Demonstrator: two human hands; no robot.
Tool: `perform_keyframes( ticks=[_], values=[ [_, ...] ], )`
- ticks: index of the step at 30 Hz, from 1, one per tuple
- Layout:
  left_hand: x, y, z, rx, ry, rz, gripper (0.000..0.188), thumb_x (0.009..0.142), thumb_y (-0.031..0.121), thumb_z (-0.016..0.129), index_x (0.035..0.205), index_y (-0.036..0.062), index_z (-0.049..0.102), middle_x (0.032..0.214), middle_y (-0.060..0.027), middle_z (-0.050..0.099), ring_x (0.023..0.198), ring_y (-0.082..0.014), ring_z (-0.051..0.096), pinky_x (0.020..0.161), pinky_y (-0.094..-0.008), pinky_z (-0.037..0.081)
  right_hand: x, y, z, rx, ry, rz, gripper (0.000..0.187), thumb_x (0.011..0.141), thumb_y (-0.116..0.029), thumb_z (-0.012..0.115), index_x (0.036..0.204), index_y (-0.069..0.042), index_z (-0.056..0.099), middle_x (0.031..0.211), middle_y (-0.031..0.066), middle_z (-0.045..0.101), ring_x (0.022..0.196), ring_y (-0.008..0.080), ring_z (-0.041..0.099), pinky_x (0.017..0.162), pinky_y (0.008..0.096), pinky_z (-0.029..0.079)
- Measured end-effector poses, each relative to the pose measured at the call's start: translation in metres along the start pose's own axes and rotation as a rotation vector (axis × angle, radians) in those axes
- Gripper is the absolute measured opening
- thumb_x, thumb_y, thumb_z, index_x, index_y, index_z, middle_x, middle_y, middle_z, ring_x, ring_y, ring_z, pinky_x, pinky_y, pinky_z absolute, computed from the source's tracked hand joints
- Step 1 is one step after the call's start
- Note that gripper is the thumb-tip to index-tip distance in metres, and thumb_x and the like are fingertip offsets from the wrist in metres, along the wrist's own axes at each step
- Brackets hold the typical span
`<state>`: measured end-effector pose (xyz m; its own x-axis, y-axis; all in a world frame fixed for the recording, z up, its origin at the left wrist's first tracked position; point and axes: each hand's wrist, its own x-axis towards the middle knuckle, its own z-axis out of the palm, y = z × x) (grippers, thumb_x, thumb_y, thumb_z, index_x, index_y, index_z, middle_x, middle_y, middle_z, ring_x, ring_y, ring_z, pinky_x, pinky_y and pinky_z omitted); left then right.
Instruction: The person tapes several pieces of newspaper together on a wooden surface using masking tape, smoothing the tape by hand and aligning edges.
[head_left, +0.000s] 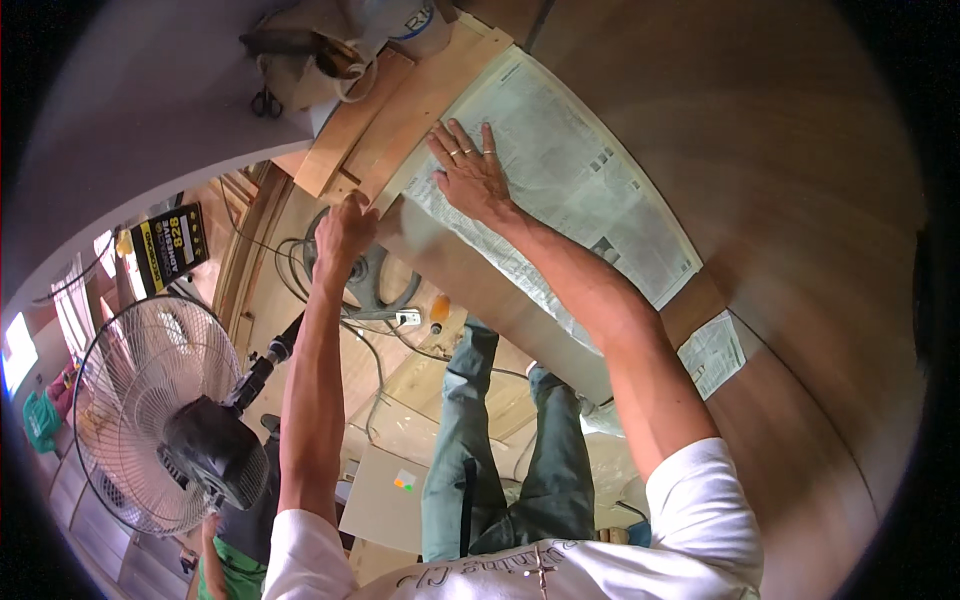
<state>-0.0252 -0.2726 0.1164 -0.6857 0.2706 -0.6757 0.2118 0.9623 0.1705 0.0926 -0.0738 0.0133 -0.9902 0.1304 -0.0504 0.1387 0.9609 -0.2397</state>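
My right hand [470,180] lies flat on a sheet of newspaper [560,150], fingers apart, with rings on some of them. Pale tape-like strips border the newspaper, which covers part of a brown wooden panel [790,200]. At the paper's lower left corner, my left hand [345,235] is closed, its fingers curled beside the panel's edge. What sits between those fingers, if anything, is too small to make out. Wooden boards [355,130] lie just beyond the left hand.
A standing fan [160,400] is at the left. Cables [375,370] and an orange bottle [440,308] lie on the floor near my legs. Scissors [266,103], a bag and a bucket [420,30] stand at the top. Someone in green [235,570] is at the lower left.
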Motion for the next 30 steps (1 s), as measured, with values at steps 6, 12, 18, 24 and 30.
perform_keyframes(
  ticks=[6, 12, 18, 24, 30],
  values=[
    [0.013, -0.011, 0.006, -0.010, 0.050, 0.026, 0.031, 0.087, 0.031, 0.063, 0.108, 0.0086, 0.066, 0.071, -0.0120, 0.071, 0.069, -0.0306, 0.072, 0.072, -0.0425, 0.054, -0.001, -0.019, 0.000, -0.006, 0.023, 0.038, 0.060, 0.100, -0.036, 0.053, 0.154, -0.013, 0.041, 0.166, 0.0050, 0.027, 0.154, 0.0272, 0.020, 0.120, 0.0657, 0.011],
    [0.028, -0.006, 0.004, 0.015, -0.077, -0.031, 0.033, 0.083, 0.024, 0.062, 0.112, 0.0107, 0.067, 0.065, -0.0095, 0.071, 0.069, -0.0246, 0.074, 0.073, -0.0396, 0.055, -0.012, -0.044, 0.012, 0.139, 0.069, -0.034, 0.060, 0.098, -0.030, 0.057, 0.154, -0.020, 0.040, 0.164, 0.0104, 0.027, 0.154, 0.0352, 0.017, 0.117, 0.0720, 0.010],
    [0.041, -0.015, 0.007, -0.389, -0.308, -0.094, 0.041, 0.087, 0.013, 0.059, 0.127, 0.0029, 0.055, 0.082, -0.0121, 0.072, 0.071, -0.0260, 0.075, 0.068, -0.0384, 0.062, -0.010, -0.050, 0.014, 0.131, 0.029, 0.003, 0.060, 0.097, -0.031, 0.059, 0.154, -0.025, 0.041, 0.165, 0.0110, 0.025, 0.154, 0.0375, 0.016, 0.116, 0.0737, 0.009],
    [0.057, -0.012, 0.038, -0.782, -0.502, -0.092, 0.037, 0.084, 0.007, 0.060, 0.119, -0.0043, 0.059, 0.083, -0.0144, 0.069, 0.061, -0.0241, 0.070, 0.058, -0.0364, 0.060, -0.022, -0.037, 0.017, 0.124, -0.010, 0.023, 0.059, 0.097, -0.030, 0.060, 0.153, -0.029, 0.042, 0.165, 0.0128, 0.024, 0.154, 0.0393, 0.016, 0.115, 0.0746, 0.007],
    [0.052, -0.025, 0.055, -1.121, -0.255, 0.178, 0.016, 0.090, 0.017, 0.066, 0.093, 0.0015, 0.067, 0.068, -0.0076, 0.066, 0.055, -0.0176, 0.065, 0.056, -0.0301, 0.053, -0.024, -0.033, 0.019, 0.148, 0.006, 0.025, 0.056, 0.098, -0.030, 0.059, 0.151, -0.031, 0.045, 0.165, 0.0129, 0.023, 0.154, 0.0398, 0.015, 0.116, 0.0745, 0.007]
  ],
)
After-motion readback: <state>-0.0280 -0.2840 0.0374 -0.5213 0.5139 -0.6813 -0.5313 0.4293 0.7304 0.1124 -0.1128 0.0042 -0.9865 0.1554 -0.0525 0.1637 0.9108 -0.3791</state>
